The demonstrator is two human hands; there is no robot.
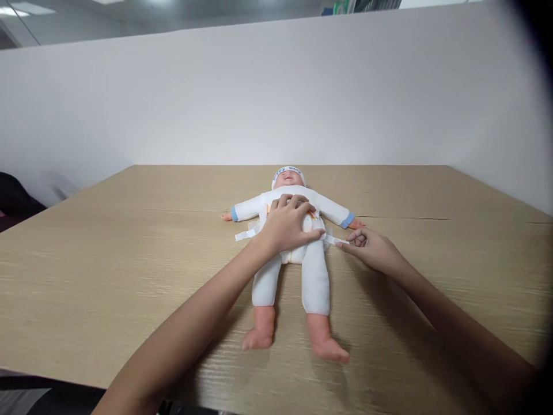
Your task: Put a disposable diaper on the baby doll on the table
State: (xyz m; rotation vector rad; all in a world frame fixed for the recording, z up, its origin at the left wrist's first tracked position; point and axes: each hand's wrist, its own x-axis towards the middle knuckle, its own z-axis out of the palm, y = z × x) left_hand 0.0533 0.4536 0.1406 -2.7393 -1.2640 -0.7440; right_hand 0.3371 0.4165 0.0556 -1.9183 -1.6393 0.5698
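A baby doll (315, 282) in a white suit with blue cuffs lies on its back, head away from me, arms spread. Between its legs and up over its belly runs a white diaper (295, 255). My left hand (291, 222) rests on the diaper's front over the belly, fingers spread. On the doll's right-hand side in view, my right hand (367, 248) pinches the end of a white diaper tab (336, 240), which is stretched outward. The other diaper tab (245, 234) sticks out loose on the left.
The doll lies on a wooden table (129, 276). A pale partition wall (276, 98) stands along the back and sides. A dark object (17, 196) shows at the left edge, beyond the table.
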